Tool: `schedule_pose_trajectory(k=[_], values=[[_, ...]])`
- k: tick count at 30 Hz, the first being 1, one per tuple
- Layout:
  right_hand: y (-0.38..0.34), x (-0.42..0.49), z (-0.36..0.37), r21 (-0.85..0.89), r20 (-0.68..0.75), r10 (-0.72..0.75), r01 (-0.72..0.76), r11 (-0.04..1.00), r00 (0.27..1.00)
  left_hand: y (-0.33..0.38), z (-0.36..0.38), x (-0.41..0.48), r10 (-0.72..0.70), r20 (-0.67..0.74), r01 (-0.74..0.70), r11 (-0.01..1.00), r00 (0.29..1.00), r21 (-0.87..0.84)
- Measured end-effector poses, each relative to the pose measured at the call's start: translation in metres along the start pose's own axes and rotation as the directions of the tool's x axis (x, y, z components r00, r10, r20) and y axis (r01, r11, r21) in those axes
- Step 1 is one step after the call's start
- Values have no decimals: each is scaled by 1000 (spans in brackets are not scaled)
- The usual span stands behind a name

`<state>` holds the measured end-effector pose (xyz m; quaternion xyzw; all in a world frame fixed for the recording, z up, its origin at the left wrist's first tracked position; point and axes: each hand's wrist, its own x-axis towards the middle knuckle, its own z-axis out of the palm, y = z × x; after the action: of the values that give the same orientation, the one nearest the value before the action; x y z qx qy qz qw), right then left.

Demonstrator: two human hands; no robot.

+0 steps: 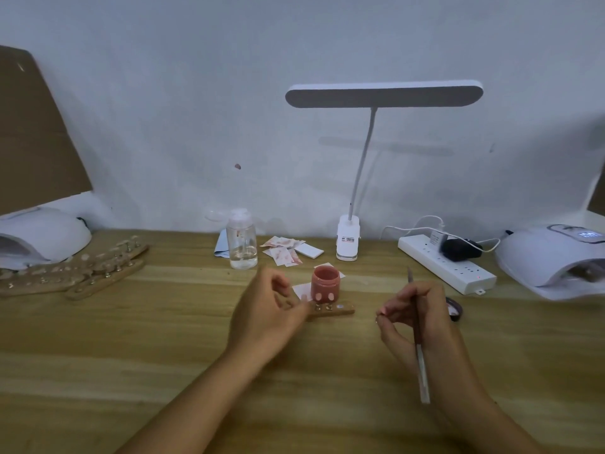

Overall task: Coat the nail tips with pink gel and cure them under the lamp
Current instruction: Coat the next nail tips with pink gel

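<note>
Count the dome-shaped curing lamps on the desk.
2. The left curing lamp sits at the far left by the wooden stands; the right curing lamp beside the power strip. None looks hidden.

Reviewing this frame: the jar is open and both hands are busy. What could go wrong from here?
1. The open jar stands right behind the holder, whose end the left hand seems to grip. Lifting the holder towards a lamp could knock the jar over.
2. That hand's fingers sit close to the pink tips and might smear uncured gel.
3. The brush in the right hand could brush the table or the tips as it swings.
</note>
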<state>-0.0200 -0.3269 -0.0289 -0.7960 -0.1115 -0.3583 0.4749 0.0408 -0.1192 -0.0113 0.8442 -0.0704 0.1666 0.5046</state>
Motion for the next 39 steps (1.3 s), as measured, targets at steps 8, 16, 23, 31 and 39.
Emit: schedule_pose_trajectory(k=[8,16,23,31,39], values=[[6,-1,1,-129,9,17,-16,992,1000,-26,-9,14,-9,257,-71,951,966,302],[1,-4,-8,-243,144,-15,50,969,990,-31,-5,8,196,365,-243,966,910,86],[7,-4,-9,-324,203,-45,110,940,978,-35,-2,7,262,405,-319,944,876,79],[12,-4,-7,-354,254,-28,120,928,967,-37,2,6,317,387,-372,925,866,76],[5,-4,-8,-387,295,-26,144,911,955,-34,2,3,362,362,-413,908,859,71]])
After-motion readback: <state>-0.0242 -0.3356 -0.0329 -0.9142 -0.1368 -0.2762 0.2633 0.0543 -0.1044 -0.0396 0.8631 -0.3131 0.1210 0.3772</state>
